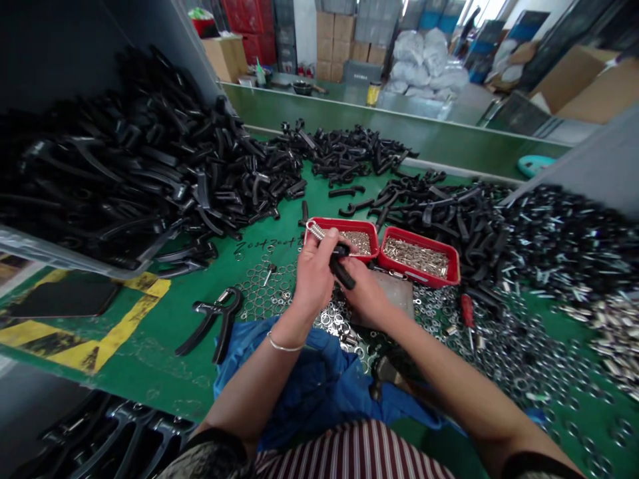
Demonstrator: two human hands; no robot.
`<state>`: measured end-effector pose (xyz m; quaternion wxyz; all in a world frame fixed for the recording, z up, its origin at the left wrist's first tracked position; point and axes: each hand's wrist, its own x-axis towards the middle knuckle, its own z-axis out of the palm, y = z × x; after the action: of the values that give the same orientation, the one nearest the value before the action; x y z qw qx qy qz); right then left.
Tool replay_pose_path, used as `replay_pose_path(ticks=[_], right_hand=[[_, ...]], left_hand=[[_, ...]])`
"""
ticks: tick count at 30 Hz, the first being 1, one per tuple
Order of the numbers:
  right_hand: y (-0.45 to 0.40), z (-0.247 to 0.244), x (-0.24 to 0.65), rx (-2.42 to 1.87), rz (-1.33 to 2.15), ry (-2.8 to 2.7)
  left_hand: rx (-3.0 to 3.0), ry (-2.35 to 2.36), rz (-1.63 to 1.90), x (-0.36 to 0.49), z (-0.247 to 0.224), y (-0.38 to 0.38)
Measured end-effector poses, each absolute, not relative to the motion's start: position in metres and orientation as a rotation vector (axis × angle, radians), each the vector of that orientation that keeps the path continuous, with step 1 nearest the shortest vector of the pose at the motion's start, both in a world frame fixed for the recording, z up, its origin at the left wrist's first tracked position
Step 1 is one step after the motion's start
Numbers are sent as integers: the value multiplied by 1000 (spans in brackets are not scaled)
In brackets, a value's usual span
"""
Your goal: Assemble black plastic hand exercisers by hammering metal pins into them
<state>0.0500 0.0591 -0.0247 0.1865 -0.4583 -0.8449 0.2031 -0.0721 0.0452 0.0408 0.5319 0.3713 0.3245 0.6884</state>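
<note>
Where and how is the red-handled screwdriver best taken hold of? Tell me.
By the middle of its red handle, probably from above. The screwdriver lies with that handle at the far end and its thin shaft nearer. The handle is its thickest part and shows bare on top; a black lever close on its right would likely crowd a sideways approach.

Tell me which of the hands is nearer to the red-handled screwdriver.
Right. The right hand is left of the red-handled screwdriver in the picture, not touching it; the left hand is farther left, beyond the right one.
</note>
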Motion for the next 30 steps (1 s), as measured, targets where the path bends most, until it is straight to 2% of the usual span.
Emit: replay_pose_path(ticks=[2,4,7,10,21,27,30], right_hand=[[43,-23,86,-1381,700,-2072],[25,-23,118,-1390,976,-1648],[3,-23,147,-1255,1390,-1112],[-5,-22,152,-1132,1593,-762],[-6,-21,164,-1023,1780,-837],[-7,-12,169,-1092,1637,-1153],[-9,-11,163,-999,1874,-980]], left_hand=[[1074,839,1554,-61,34,41],[1271,923,1460,-51,27,36],[1512,1030,1334,-31,13,29],[1692,1113,1209,-9,-1,24],[1760,1240,1098,9,-23,17],[1789,1135,1093,1,-19,17],[1896,1016,1110,-5,-15,15]])
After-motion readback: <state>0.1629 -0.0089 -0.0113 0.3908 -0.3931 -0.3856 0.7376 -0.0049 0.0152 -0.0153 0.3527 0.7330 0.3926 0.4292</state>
